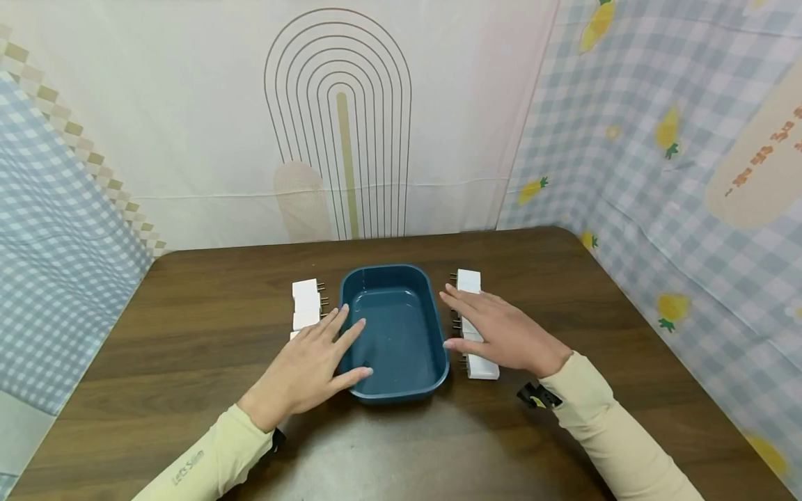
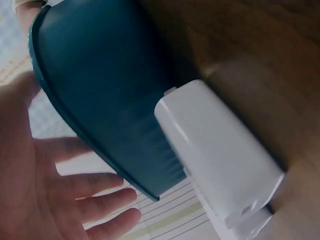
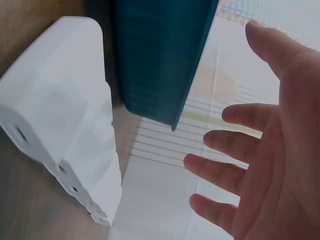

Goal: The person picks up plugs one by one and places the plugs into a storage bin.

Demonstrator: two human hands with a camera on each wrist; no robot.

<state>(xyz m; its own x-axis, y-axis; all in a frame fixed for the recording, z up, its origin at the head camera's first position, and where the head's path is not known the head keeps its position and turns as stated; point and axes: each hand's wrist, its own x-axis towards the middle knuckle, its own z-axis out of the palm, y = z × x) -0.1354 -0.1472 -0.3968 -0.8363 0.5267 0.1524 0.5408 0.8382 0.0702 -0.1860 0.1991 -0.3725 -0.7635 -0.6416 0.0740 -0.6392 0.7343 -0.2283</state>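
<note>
A blue rectangular tub with nothing inside stands mid-table. Over its left rim and the left row of white blocks hovers my left hand, fingers spread, holding nothing. My right hand hangs above the right row of white blocks, fingers extended and empty. Metal prongs on both rows point toward the tub. In the left wrist view, a white block stands beside the tub wall. The right wrist view shows several white blocks lined up by the tub. My left hand hides part of the left row.
The brown wooden table reaches back to a white cloth with line arches. Checked cloths with a lemon pattern hang at the right, and a blue checked cloth at the left.
</note>
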